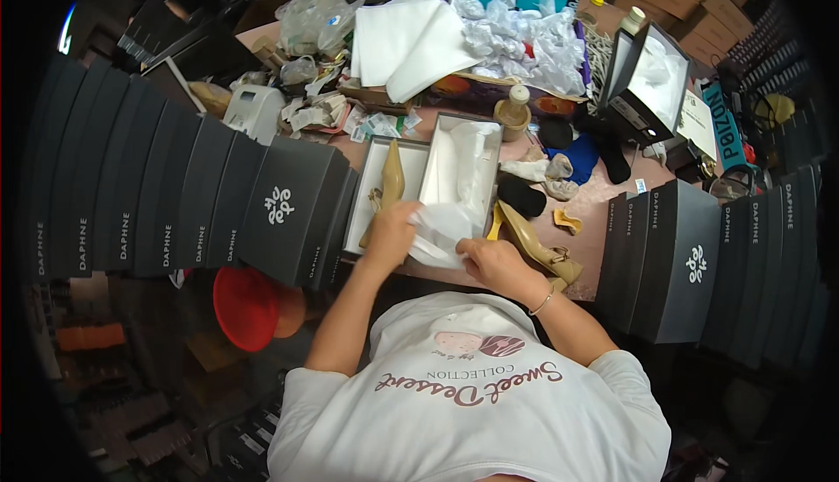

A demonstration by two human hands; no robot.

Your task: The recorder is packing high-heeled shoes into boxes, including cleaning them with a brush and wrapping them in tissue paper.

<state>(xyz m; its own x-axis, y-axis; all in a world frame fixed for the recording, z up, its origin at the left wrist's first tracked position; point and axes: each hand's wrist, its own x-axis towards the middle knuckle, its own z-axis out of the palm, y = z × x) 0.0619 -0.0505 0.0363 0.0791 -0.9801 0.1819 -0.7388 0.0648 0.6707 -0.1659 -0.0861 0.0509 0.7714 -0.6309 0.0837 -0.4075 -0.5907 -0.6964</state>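
Observation:
A thin sheet of white tissue paper (444, 230) is stretched between my hands over the near end of an open shoe box (434, 155). My left hand (392, 235) is closed on the paper's left side, and my right hand (496, 265) pinches its right edge. In the left part of the box, a tan heeled shoe (394, 172) lies on its side, its near end partly hidden by my left hand. White wrapping (473, 166) fills much of the right part. Another tan shoe (535, 243) with a bow lies on the table just right of my right hand.
Rows of dark shoe boxes (185, 194) stand at left, and more dark boxes (677, 259) at right. Beyond lie white sheets (406, 38), crumpled white paper (524, 36), a bottle (513, 108) and dark socks (522, 194). A red stool (245, 307) is below left.

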